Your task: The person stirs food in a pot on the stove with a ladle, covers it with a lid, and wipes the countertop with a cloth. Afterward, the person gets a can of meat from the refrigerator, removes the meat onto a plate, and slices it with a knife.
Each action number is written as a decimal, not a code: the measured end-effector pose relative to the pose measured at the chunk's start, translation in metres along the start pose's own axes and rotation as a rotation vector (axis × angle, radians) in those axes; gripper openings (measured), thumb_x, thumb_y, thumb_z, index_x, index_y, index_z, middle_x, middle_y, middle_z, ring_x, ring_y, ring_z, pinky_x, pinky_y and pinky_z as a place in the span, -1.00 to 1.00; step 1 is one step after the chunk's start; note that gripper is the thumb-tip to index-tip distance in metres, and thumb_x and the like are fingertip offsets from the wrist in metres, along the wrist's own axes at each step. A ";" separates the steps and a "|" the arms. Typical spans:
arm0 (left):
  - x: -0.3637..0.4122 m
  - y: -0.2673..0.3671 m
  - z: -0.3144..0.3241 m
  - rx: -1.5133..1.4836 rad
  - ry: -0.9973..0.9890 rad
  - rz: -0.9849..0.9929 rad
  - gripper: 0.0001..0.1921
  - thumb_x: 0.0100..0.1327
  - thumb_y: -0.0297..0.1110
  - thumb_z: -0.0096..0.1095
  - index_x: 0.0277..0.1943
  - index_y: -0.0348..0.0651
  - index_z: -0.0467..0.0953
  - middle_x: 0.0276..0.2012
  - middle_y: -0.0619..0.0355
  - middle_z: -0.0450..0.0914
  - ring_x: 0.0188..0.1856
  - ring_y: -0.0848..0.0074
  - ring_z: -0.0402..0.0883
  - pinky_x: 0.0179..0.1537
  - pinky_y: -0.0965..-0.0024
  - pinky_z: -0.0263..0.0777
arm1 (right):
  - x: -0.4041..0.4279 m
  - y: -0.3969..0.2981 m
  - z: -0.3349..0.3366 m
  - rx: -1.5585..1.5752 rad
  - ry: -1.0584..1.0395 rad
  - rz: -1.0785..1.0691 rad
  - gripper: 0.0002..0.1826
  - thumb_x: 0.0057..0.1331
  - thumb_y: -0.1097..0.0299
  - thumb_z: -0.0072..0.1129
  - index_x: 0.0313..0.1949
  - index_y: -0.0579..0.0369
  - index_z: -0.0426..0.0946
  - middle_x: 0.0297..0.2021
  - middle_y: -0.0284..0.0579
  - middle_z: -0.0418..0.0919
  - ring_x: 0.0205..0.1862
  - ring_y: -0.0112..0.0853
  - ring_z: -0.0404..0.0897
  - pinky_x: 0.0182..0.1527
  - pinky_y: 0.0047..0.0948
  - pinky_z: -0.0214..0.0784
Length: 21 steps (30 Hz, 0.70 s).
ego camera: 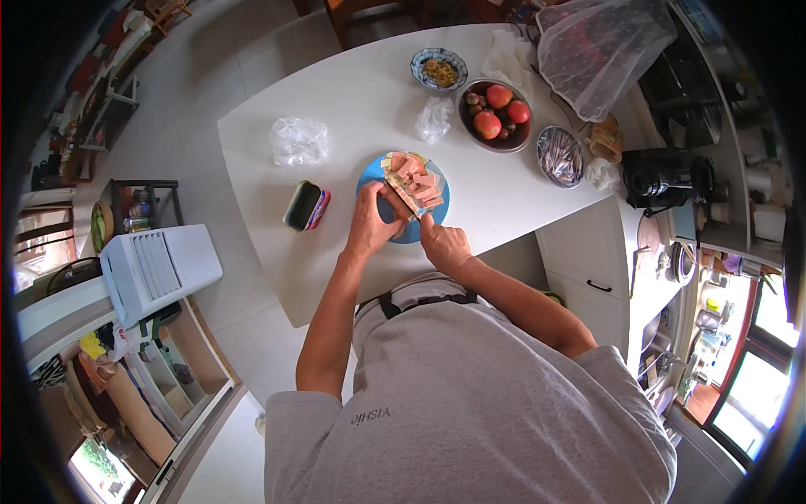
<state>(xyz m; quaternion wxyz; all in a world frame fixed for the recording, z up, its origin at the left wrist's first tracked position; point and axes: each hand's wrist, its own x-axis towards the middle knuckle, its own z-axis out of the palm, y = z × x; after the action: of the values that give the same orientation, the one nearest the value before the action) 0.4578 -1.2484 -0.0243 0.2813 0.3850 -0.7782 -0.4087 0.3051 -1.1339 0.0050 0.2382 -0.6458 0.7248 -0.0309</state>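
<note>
A round blue cutting board (442, 217) lies on the table in front of me. Cut pieces of pink luncheon meat (420, 181) are heaped on its far right part. My right hand (446, 244) grips a knife (403, 199) at the board's near edge, the blade slanting away to the left beside the cut pieces. Thumb and fingers of my left hand (370, 217) span a larger piece of luncheon meat (391, 203) just left of the blade; the hand partly hides it. An emptied-looking open meat tin (306, 206) stands left of the board.
On the white table (352, 113) are crumpled clear plastic (300, 142), another plastic wad (434, 120), a patterned bowl of food (439, 69), a bowl of tomatoes (495, 116) and a film-covered bowl (560, 156). A mesh food cover (601, 53) stands at the far right.
</note>
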 end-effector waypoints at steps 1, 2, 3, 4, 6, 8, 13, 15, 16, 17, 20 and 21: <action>0.000 0.001 0.000 -0.003 -0.001 -0.002 -0.13 -0.25 -0.42 0.64 0.15 -0.23 0.22 0.07 -0.10 0.37 0.14 0.05 0.39 0.19 0.13 0.33 | 0.001 0.001 -0.001 0.010 -0.007 0.000 -0.88 0.33 0.43 -0.13 -0.20 0.18 0.23 -0.56 0.05 0.62 -0.49 -0.06 0.67 -0.43 -0.09 0.49; 0.001 0.001 0.000 -0.006 0.007 0.015 -0.15 -0.24 -0.42 0.63 0.15 -0.23 0.22 0.07 -0.10 0.37 0.14 0.05 0.39 0.18 0.12 0.33 | 0.002 0.001 -0.001 0.009 -0.010 0.003 -0.88 0.33 0.43 -0.13 -0.20 0.18 0.23 -0.56 0.05 0.62 -0.49 -0.06 0.67 -0.43 -0.09 0.49; 0.000 0.001 0.000 -0.007 0.017 0.031 -0.16 -0.23 -0.43 0.62 0.15 -0.24 0.22 0.06 -0.10 0.37 0.14 0.06 0.39 0.18 0.12 0.33 | 0.003 0.001 -0.001 -0.005 -0.030 0.012 -0.88 0.33 0.43 -0.13 -0.20 0.18 0.22 -0.56 0.06 0.62 -0.49 -0.06 0.67 -0.43 -0.09 0.50; 0.000 0.000 0.001 -0.008 0.017 0.028 -0.16 -0.23 -0.43 0.62 0.15 -0.24 0.22 0.06 -0.10 0.37 0.14 0.06 0.39 0.18 0.12 0.33 | 0.005 0.000 0.000 -0.020 -0.049 0.021 -0.89 0.33 0.43 -0.13 -0.20 0.18 0.22 -0.56 0.07 0.62 -0.48 -0.06 0.67 -0.42 -0.09 0.50; 0.000 0.000 0.001 -0.005 0.035 0.052 -0.18 -0.21 -0.43 0.60 0.14 -0.23 0.24 0.06 -0.09 0.38 0.14 0.06 0.39 0.18 0.12 0.33 | 0.005 0.000 0.001 -0.026 -0.052 0.024 -0.89 0.32 0.43 -0.13 -0.21 0.17 0.22 -0.57 0.08 0.62 -0.48 -0.05 0.67 -0.41 -0.10 0.51; 0.000 0.001 0.002 -0.016 0.037 0.043 -0.19 -0.20 -0.44 0.59 0.14 -0.23 0.24 0.06 -0.09 0.38 0.15 0.06 0.38 0.19 0.12 0.32 | 0.007 0.001 0.004 -0.034 -0.055 0.029 -0.89 0.32 0.43 -0.13 -0.21 0.17 0.22 -0.57 0.09 0.61 -0.48 -0.05 0.68 -0.40 -0.11 0.52; -0.002 0.002 0.003 -0.020 0.036 0.037 -0.21 -0.18 -0.45 0.56 0.15 -0.22 0.25 0.08 -0.10 0.38 0.16 0.05 0.38 0.20 0.12 0.32 | 0.011 0.000 0.003 -0.026 -0.102 0.045 -0.89 0.33 0.44 -0.13 -0.19 0.18 0.23 -0.54 0.10 0.62 -0.45 -0.05 0.68 -0.38 -0.11 0.53; -0.002 0.002 0.003 0.000 0.058 0.056 -0.21 -0.18 -0.46 0.55 0.16 -0.22 0.25 0.09 -0.11 0.38 0.16 0.04 0.38 0.21 0.11 0.31 | 0.012 -0.002 0.002 -0.020 -0.097 0.052 -0.89 0.31 0.47 -0.11 -0.21 0.20 0.22 -0.55 0.11 0.62 -0.46 -0.04 0.68 -0.39 -0.09 0.51; -0.002 0.002 0.003 -0.003 0.058 0.054 -0.21 -0.18 -0.46 0.55 0.16 -0.22 0.25 0.09 -0.11 0.38 0.16 0.04 0.38 0.21 0.11 0.31 | 0.013 -0.003 0.002 -0.013 -0.088 0.058 -0.88 0.29 0.49 -0.09 -0.23 0.23 0.21 -0.55 0.13 0.61 -0.46 -0.02 0.67 -0.41 -0.07 0.50; -0.002 0.002 0.003 0.010 0.063 0.062 -0.21 -0.18 -0.46 0.55 0.16 -0.22 0.25 0.09 -0.11 0.39 0.16 0.04 0.38 0.21 0.11 0.31 | 0.014 -0.003 0.001 -0.015 -0.090 0.059 -0.88 0.29 0.49 -0.09 -0.23 0.23 0.21 -0.55 0.13 0.61 -0.46 -0.02 0.67 -0.41 -0.07 0.50; -0.003 0.002 0.004 0.030 0.076 0.073 -0.21 -0.18 -0.45 0.54 0.17 -0.22 0.25 0.08 -0.12 0.39 0.16 0.03 0.38 0.21 0.10 0.31 | 0.015 -0.004 0.001 -0.022 -0.117 0.045 -0.88 0.30 0.49 -0.11 -0.21 0.23 0.22 -0.53 0.16 0.61 -0.43 -0.02 0.68 -0.38 -0.07 0.51; -0.002 0.001 0.004 0.040 0.083 0.080 -0.21 -0.17 -0.44 0.53 0.17 -0.23 0.25 0.08 -0.12 0.40 0.16 0.03 0.38 0.21 0.10 0.31 | 0.017 -0.007 0.001 -0.010 -0.129 0.070 -0.88 0.31 0.48 -0.11 -0.20 0.24 0.23 -0.50 0.17 0.62 -0.41 -0.01 0.68 -0.36 -0.07 0.51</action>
<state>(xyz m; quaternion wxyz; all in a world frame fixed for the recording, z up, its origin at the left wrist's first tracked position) 0.4553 -1.2441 -0.0257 0.3217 0.3759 -0.7886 -0.3652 0.3107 -1.1507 0.0018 0.2820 -0.6217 0.7304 0.0228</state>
